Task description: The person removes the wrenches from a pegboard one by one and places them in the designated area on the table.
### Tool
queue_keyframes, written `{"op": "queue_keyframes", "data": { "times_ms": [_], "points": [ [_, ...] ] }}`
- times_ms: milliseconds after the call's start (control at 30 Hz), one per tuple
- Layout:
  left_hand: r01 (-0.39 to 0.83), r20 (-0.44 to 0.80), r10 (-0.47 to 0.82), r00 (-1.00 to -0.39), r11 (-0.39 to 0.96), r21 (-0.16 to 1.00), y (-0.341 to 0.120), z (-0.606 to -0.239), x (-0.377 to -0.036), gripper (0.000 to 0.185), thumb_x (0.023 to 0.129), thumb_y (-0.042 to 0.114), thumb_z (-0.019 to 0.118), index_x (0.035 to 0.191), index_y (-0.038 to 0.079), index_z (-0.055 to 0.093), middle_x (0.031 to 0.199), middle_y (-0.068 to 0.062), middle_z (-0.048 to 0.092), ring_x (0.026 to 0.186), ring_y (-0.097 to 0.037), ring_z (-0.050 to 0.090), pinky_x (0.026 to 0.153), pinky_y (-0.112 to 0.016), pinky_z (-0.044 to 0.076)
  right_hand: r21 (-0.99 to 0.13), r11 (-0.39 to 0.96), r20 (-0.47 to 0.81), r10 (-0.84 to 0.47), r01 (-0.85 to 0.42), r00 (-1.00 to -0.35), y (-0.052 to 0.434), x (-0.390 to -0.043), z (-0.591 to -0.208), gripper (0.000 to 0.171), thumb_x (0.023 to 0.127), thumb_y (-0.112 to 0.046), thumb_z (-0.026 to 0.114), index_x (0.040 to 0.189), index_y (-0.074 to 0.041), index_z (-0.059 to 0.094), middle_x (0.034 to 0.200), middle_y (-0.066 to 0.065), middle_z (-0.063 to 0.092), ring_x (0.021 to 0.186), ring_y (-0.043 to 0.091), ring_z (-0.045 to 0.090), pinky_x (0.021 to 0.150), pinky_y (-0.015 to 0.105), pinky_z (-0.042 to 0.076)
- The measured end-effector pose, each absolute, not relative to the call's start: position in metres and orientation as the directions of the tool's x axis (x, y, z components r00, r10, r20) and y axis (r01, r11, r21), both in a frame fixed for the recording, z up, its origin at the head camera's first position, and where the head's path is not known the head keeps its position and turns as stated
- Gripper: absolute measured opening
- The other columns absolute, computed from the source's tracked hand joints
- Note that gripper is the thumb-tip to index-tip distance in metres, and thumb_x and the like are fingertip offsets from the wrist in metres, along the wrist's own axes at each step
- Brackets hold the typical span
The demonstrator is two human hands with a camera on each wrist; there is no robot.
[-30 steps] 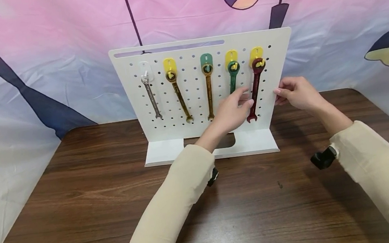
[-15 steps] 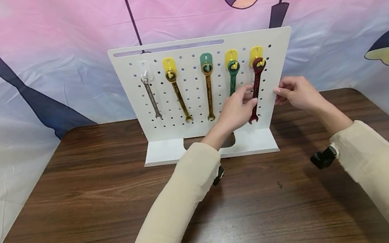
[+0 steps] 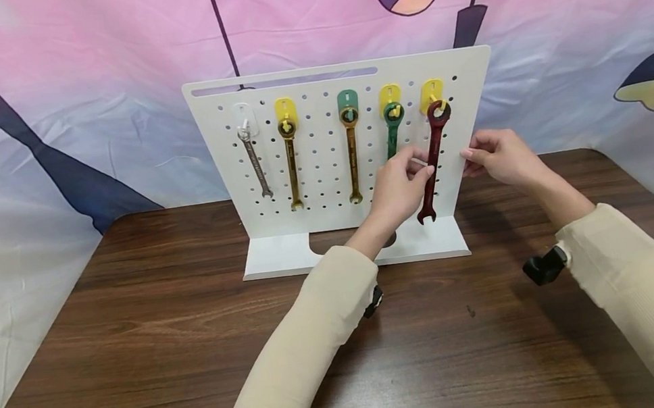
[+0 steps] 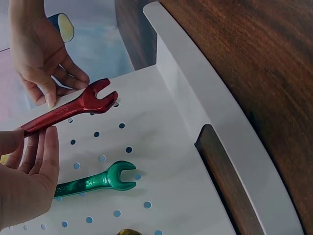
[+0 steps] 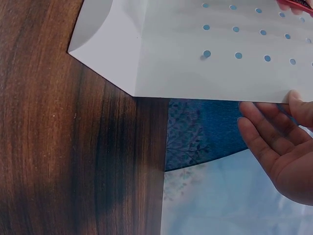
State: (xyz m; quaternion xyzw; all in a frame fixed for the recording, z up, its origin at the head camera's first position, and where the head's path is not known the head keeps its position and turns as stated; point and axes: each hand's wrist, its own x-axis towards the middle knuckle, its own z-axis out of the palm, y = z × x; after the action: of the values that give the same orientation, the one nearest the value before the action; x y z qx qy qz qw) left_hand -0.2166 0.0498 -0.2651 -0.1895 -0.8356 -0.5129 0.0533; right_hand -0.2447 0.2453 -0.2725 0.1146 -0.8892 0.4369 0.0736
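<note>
A dark red combination wrench [image 3: 436,139] is pinched at mid-shaft between the thumb and fingers of my left hand [image 3: 395,185]. Its ring end overlaps the yellow hook [image 3: 431,90] at the board's right, and its open end points down, tilted out from the panel. In the left wrist view the thumb and fingers lie on either side of the red shaft. My right hand [image 3: 501,154] pinches the right edge of the white pegboard [image 3: 231,219], thumb on the front, fingers behind. Beside my left hand a green wrench [image 3: 392,136] hangs, its lower part hidden in the head view.
Two gold-coloured wrenches [image 3: 353,160] and a small silver wrench [image 3: 255,165] hang from hooks further left. The pegboard's white base [image 3: 275,254] stands on a dark wooden table [image 3: 135,336]. A printed cloth [image 3: 118,46] hangs behind.
My left hand has moved right and taken hold of the red wrench, whose ring has shifted down and right at the hook. The left gold wrench now hangs straighter. My right hand stays put.
</note>
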Motion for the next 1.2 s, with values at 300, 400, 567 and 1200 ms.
{"op": "queue_keyframes", "data": {
  "times_ms": [300, 400, 567, 1200],
  "points": [
    [0.371, 0.288, 0.266, -0.920, 0.354, 0.859, 0.049, -0.266, -0.212, 0.013, 0.090, 0.012, 0.059, 0.103, 0.009, 0.059, 0.082, -0.002, 0.066, 0.069, -0.009, 0.057, 0.058, -0.017, 0.047, -0.765, 0.582, 0.238, -0.142, -0.276, -0.961, 0.246, -0.245, -0.273, 0.021, 0.093, -0.008, 0.051, 0.084, 0.011, 0.056, 0.077, 0.017, 0.065, 0.063, 0.012, 0.063, 0.059, 0.027, 0.056],
    [0.357, 0.275, 0.272, -0.922, 0.325, 0.876, 0.049, -0.265, -0.208, 0.018, 0.090, 0.012, 0.059, 0.108, 0.010, 0.057, 0.080, -0.002, 0.065, 0.068, -0.012, 0.058, 0.057, -0.017, 0.048, -0.764, 0.584, 0.239, -0.141, -0.276, -0.961, 0.246, -0.245, -0.272, 0.021, 0.093, -0.008, 0.052, 0.084, 0.011, 0.056, 0.076, 0.017, 0.065, 0.063, 0.011, 0.062, 0.060, 0.029, 0.057],
    [0.343, 0.264, 0.286, -0.921, 0.275, 0.898, 0.048, -0.263, -0.203, 0.022, 0.090, 0.010, 0.058, 0.112, 0.011, 0.055, 0.078, -0.001, 0.063, 0.069, -0.015, 0.061, 0.058, -0.016, 0.052, -0.758, 0.593, 0.235, -0.142, -0.273, -0.962, 0.246, -0.243, -0.272, 0.022, 0.093, -0.009, 0.051, 0.085, 0.010, 0.056, 0.077, 0.018, 0.064, 0.063, 0.010, 0.062, 0.059, 0.027, 0.056],
    [0.360, 0.298, 0.328, -0.897, 0.146, 0.921, 0.049, -0.251, -0.190, 0.023, 0.086, 0.001, 0.061, 0.109, -0.002, 0.056, 0.077, -0.011, 0.065, 0.059, -0.014, 0.061, 0.054, -0.018, 0.054, -0.750, 0.607, 0.217, -0.152, -0.264, -0.964, 0.246, -0.243, -0.270, 0.020, 0.093, -0.007, 0.051, 0.084, 0.010, 0.055, 0.076, 0.016, 0.064, 0.066, 0.018, 0.063, 0.057, 0.022, 0.055]
  ]
}}
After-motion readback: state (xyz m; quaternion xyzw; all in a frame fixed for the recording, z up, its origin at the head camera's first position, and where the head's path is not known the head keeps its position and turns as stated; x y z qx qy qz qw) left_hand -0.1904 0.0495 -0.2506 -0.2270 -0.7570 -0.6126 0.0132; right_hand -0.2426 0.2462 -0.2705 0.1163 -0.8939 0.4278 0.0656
